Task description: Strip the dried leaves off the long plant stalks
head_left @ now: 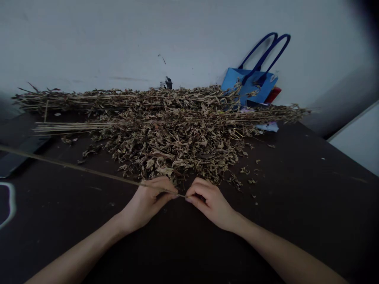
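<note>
A long, thin dried plant stem [89, 170] slants from the left edge to the middle of the view. Near its right end my left hand [152, 197] pinches it between thumb and fingers. Just beside, my right hand [209, 201] is closed on the stem's tip, with only a short gap between the two hands. Right behind my hands lies a broad heap of crumpled dried leaves [166, 146]. Whether any leaf is between my right fingertips is hidden.
Bare stems [68, 127] lie bundled at the left, and leafy dried stalks [118, 96] stretch along the wall. A blue bag [251, 85] leans at the back right. Leaf crumbs [251, 181] dot the dark table [296, 189]. A flat dark object [20, 157] rests at left.
</note>
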A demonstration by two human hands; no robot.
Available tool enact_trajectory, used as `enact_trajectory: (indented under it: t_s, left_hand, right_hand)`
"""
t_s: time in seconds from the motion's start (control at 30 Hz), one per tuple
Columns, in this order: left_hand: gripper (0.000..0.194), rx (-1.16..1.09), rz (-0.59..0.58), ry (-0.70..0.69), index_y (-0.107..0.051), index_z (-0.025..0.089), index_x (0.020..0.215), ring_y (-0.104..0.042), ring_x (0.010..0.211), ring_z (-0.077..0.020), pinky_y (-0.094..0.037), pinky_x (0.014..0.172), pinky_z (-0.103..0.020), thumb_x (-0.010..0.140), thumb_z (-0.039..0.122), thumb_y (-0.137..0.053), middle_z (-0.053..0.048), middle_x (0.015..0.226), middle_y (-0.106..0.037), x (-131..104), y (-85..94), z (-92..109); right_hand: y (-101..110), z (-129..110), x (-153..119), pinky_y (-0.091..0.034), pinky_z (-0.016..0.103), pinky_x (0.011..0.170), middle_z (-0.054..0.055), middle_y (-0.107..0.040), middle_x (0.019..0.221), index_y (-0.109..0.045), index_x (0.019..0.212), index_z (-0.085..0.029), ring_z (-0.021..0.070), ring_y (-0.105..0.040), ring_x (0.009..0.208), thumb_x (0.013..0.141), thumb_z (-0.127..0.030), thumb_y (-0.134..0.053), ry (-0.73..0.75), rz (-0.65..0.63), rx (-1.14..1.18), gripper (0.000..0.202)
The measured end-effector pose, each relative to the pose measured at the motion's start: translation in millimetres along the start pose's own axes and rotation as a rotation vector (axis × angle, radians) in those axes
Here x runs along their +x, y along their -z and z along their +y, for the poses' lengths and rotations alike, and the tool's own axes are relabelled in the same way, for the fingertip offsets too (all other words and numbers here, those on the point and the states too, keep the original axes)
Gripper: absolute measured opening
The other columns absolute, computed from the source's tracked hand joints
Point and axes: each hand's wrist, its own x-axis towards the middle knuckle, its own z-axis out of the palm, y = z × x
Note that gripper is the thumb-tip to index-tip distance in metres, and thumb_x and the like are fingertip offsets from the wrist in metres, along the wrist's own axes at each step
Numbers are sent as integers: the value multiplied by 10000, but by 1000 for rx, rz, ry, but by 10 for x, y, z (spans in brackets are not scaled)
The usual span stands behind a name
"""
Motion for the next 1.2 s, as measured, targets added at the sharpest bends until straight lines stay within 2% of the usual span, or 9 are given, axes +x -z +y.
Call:
enact_trajectory:
  t_s: [0.23, 0.4, 0.57, 0.7, 0.83, 1.03, 1.2]
  left_hand:
    - [206, 71, -109, -30, -612, 190, 851, -563, 756, -137, -425, 683, -239, 915, 145, -421, -13, 782, -593, -27, 37, 9]
    - [172, 31, -93, -5, -627, 185, 846, -578, 788, -141, -433, 711, -239, 897, 151, -466, -18, 803, -621, -7, 38, -8]
    - [104, -179, -65, 178, -656, 163, 788, -580, 674, -134, -465, 611, -225, 825, 232, -587, -20, 741, -612, 30, 20, -51]
    - [161, -408, -86, 333, -624, 135, 770, -533, 585, -104, -446, 536, -196, 798, 294, -623, 0, 666, -574, 24, -12, -19]
    - [235, -496, -78, 395, -595, 128, 754, -501, 548, -80, -411, 508, -177, 834, 348, -572, -4, 672, -584, 18, -42, 47]
    - [315, -471, -73, 479, -564, 135, 698, -440, 493, -72, -336, 443, -169, 857, 404, -518, 16, 611, -546, 16, -66, 54]
    - [335, -309, -42, 404, -522, 146, 605, -432, 531, -85, -350, 496, -181, 840, 384, -543, 35, 570, -471, 13, -69, 10]
  right_hand:
    - [-3, 2, 8, -414, 234, 673, 9, -498, 795, -563, 802, -186, 119, -511, 753, 871, -156, -514, -9, -52, 4, 90]
    - [-1, -2, -1, -410, 239, 680, 13, -495, 798, -556, 804, -186, 124, -504, 760, 871, -151, -510, 8, -30, -23, 89]
    - [7, -24, -8, -404, 235, 665, 14, -495, 783, -560, 813, -185, 122, -496, 739, 876, -150, -500, 33, 25, -57, 94]
    - [-4, -14, -35, -401, 259, 673, 29, -504, 792, -569, 825, -181, 137, -483, 747, 893, -171, -471, 63, 77, -202, 120]
    - [-22, 8, -67, -396, 267, 672, 41, -507, 799, -582, 843, -172, 143, -470, 749, 910, -172, -436, 116, 108, -349, 161]
    - [-45, -4, -70, -388, 263, 648, 49, -514, 778, -593, 803, -161, 143, -462, 726, 905, -138, -431, 159, 149, -476, 192]
    - [-61, -11, -67, -373, 256, 638, 39, -501, 758, -587, 786, -163, 136, -450, 711, 906, -140, -434, 155, 133, -506, 196]
